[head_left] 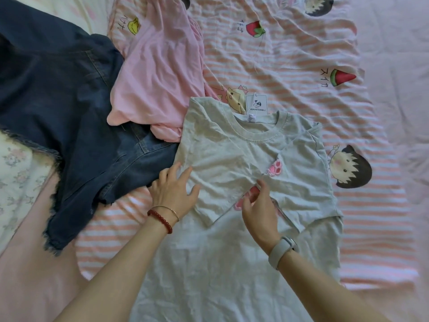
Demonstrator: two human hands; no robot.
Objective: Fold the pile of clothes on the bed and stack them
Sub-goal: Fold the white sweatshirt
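— Grey T-shirt (pixel 232 154): where does it lie, and which way does it run?

— Flat on the bed (pixel 383 217), on the striped cartoon sheet (pixel 290 66), straight in front of me; its long axis runs away from me, collar (pixel 257 131) at the far end with a hang tag (pixel 256 103) sticking out beyond it, hem toward my body; both sleeves are folded in across the chest, partly covering a pink print (pixel 276 169).

— And your grip?

— My left hand (pixel 174 194) lies spread, fingers straight, pressing the folded left side of the shirt; my right hand (pixel 257 208) pinches the edge of the folded-in sleeve between thumb and fingers, near the middle of the shirt.

— What about the rest of the pile?

— To the left, a pink garment (pixel 157 73) lies crumpled, touching the shirt's far-left shoulder; dark denim shorts (pixel 69 112) with frayed hems lie beside it, partly under it; I see no container anywhere.
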